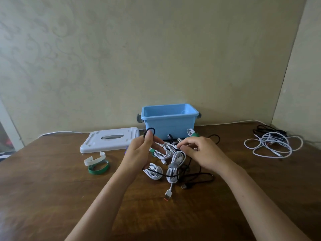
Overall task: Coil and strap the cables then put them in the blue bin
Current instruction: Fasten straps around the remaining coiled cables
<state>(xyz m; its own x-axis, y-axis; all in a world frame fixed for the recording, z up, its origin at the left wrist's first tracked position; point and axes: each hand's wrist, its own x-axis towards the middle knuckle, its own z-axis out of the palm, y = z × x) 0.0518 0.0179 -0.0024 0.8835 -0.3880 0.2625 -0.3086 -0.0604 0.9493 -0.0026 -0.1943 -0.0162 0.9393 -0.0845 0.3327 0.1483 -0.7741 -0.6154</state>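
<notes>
Cables, mostly white, heaped mid-bench between the two hands, just in front of the blue bin (169,125). Going left to right:

Far left on the wooden bench (52,188): white strap (94,160) curled open, overlapping a green strap (98,169) looped beside it. Behind those, white lid (111,139) lying flat, its right end close to the bin's left side.

Left hand (139,153) raised over the heap, thumb and forefinger pinching a small loop of black cable (149,131); remaining fingers (157,141) spread and extended toward the pile. Black cable trailing down from that hand across the coiled bundles and out onto the bench (plug end lying near the front).

Centre: coiled white cables (166,159), several already bound, one with a grey strap (172,166), another with a green band, its USB plug pointing toward the viewer.

Right hand (203,153) lowered onto the heap, fingers curled, tips pinching something white at the top of the pile (exactly what, cannot tell).

Blue bin upright against the wall, open; contents hard to make out.

Far right: loose tangle of white and black cables (272,143), uncoiled, well apart from the heap.
</notes>
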